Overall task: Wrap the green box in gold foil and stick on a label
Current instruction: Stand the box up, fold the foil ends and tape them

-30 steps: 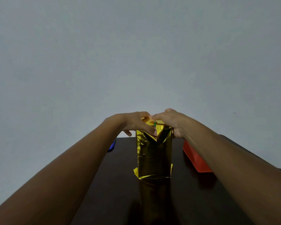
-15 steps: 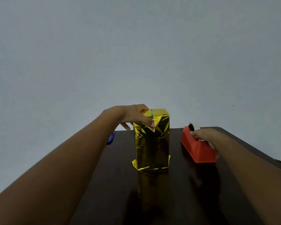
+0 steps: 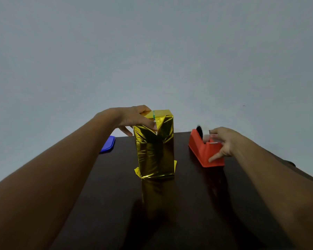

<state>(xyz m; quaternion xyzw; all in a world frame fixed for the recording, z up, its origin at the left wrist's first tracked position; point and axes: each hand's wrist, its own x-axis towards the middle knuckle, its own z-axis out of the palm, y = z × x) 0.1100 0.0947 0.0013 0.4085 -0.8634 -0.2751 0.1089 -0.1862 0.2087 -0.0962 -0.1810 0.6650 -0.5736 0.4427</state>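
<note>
The box (image 3: 155,150) stands upright on the dark table (image 3: 188,210), wrapped in gold foil. A thin green strip (image 3: 153,114) of it shows at the top seam. My left hand (image 3: 134,120) holds the box's top left corner, with the thumb pressing the folded foil flap on the front face. My right hand (image 3: 224,143) is at the red tape dispenser (image 3: 202,154), right of the box. Its thumb and forefinger pinch the tape end (image 3: 210,137) above the cutter, and the little finger stretches down the dispenser's side. No label is visible.
A blue flat lid (image 3: 107,144) lies at the table's far left edge, partly behind my left forearm. A plain grey wall rises behind the table. The table's right edge runs under my right forearm.
My right hand has left the box top and moved right to the tape dispenser, where it now pinches the tape end. My left hand stays on the folded foil.
</note>
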